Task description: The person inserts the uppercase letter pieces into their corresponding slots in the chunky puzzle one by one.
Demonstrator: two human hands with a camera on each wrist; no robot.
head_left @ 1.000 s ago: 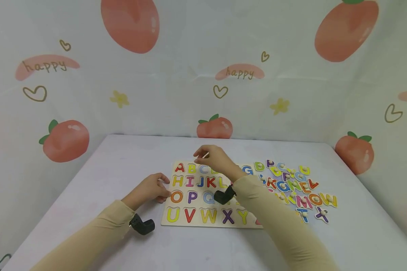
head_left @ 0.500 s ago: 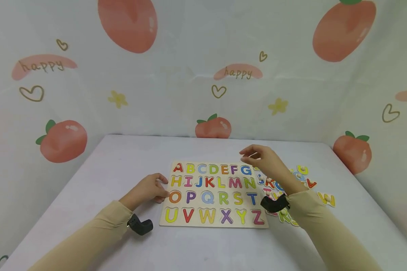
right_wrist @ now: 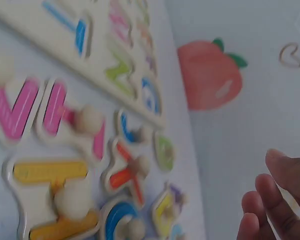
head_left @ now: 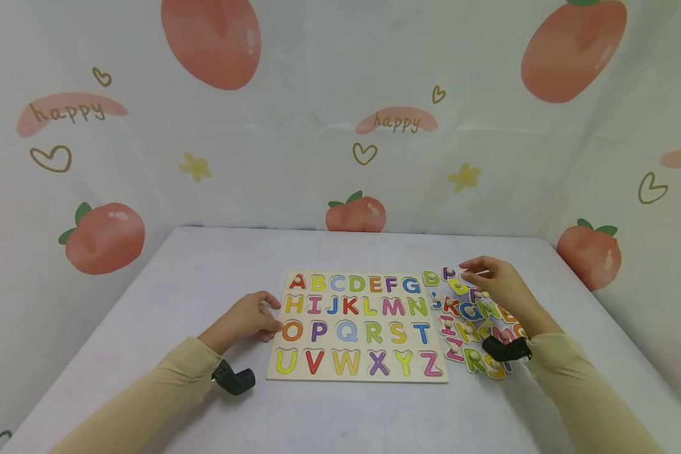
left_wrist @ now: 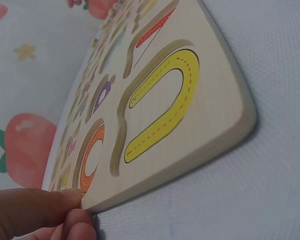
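A wooden alphabet puzzle board (head_left: 359,318) lies on the table with printed letters in its recesses; a knobbed red A (head_left: 297,282) sits in its top-left recess. My left hand (head_left: 251,321) holds the board's left edge. In the left wrist view, its thumb (left_wrist: 45,207) rests at the edge by the orange O, with fingers curled beside it. My right hand (head_left: 496,282) hovers above loose knobbed letter pieces (head_left: 470,311), fingers loosely bent, nothing visible between them. In the right wrist view, its fingers (right_wrist: 270,200) stand apart from the pieces and partly out of frame.
Several loose letters, including a green R (head_left: 474,360) and a pink Z (head_left: 454,349), lie close to the board's right side, some touching or overlapping. The right forearm covers part of the pile. A patterned cloth wall (head_left: 284,164) stands behind the white table (head_left: 227,252).
My right hand has moved right, from over the board's top row to over the loose letters, and lowered a little. The left hand has stayed at the board's left edge.
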